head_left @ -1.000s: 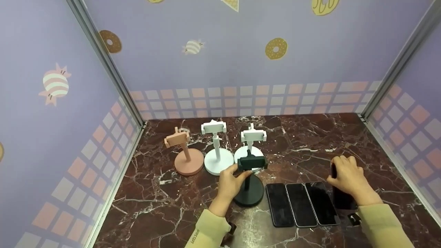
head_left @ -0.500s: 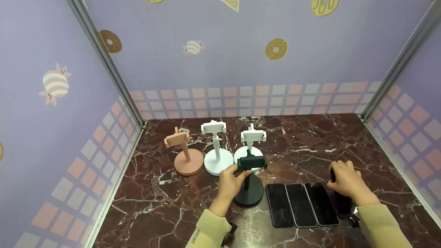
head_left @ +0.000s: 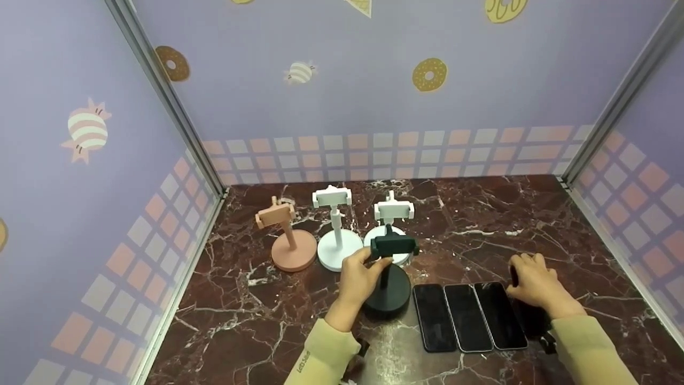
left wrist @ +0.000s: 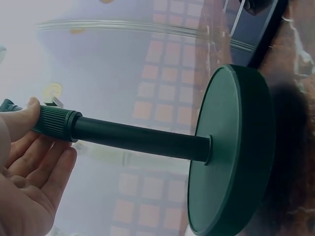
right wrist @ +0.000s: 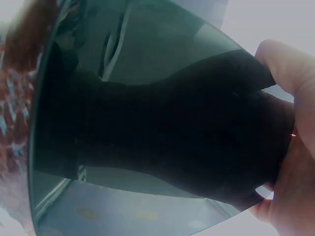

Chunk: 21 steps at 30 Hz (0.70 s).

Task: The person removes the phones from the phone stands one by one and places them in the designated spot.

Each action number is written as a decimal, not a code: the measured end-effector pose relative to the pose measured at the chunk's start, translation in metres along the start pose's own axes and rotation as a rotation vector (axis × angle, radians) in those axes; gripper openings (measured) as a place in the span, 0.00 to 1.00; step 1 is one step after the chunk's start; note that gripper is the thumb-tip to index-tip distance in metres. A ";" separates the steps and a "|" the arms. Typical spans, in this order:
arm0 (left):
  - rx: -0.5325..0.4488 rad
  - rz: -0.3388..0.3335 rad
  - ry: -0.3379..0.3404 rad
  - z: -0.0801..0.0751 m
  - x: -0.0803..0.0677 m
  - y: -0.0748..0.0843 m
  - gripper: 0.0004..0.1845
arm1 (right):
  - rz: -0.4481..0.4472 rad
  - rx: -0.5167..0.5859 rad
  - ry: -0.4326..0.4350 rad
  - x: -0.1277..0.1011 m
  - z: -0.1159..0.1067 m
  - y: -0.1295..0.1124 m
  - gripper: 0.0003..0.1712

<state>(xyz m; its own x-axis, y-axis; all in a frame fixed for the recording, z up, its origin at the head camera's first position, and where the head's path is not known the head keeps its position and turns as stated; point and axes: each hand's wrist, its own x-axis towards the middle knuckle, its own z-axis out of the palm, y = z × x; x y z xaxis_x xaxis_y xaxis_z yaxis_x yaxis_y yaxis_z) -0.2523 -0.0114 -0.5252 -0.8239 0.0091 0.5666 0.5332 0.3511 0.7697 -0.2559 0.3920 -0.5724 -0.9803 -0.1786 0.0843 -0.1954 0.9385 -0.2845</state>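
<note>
My left hand point(head_left: 357, 280) grips a dark green phone stand point(head_left: 394, 246) by its neck, just under the clamp. In the left wrist view the thumb and fingers point(left wrist: 37, 162) hold the ribbed collar, and the stand's round base is raised off the table over its shadow. At the right, my right hand point(head_left: 539, 283) holds the upper end of a dark phone point(head_left: 533, 320), which the hand partly hides. The right wrist view shows that phone's glossy surface point(right wrist: 147, 132) with dark reflections, pinched at its end. Beside it lie three more phones point(head_left: 468, 318) side by side.
Behind stand a pink phone stand point(head_left: 293, 251), a taller white stand point(head_left: 339, 250) and another white stand point(head_left: 394, 210), partly covered by the green one. The marbled tabletop point(head_left: 481, 214) is enclosed by patterned lilac walls point(head_left: 363, 101) at the back and sides.
The green stand has risen slightly and its base has tipped, with my left hand around its neck. My right hand has shifted slightly down and left, still on the phone's end.
</note>
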 end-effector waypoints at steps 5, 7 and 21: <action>-0.028 0.015 -0.023 0.000 0.007 0.013 0.07 | -0.005 0.004 -0.007 -0.001 0.003 0.002 0.21; -0.039 0.016 -0.038 0.001 0.010 0.018 0.08 | -0.007 0.012 -0.014 -0.002 0.004 0.002 0.21; -0.074 0.017 -0.102 0.020 0.028 0.044 0.11 | 0.021 0.043 -0.068 0.001 0.013 0.005 0.19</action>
<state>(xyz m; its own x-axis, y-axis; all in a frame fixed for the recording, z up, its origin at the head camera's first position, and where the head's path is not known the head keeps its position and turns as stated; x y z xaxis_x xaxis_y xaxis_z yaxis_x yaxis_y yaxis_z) -0.2556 0.0227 -0.4812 -0.8279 0.1113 0.5497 0.5569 0.2799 0.7820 -0.2587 0.3930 -0.5862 -0.9835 -0.1804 0.0132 -0.1747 0.9291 -0.3261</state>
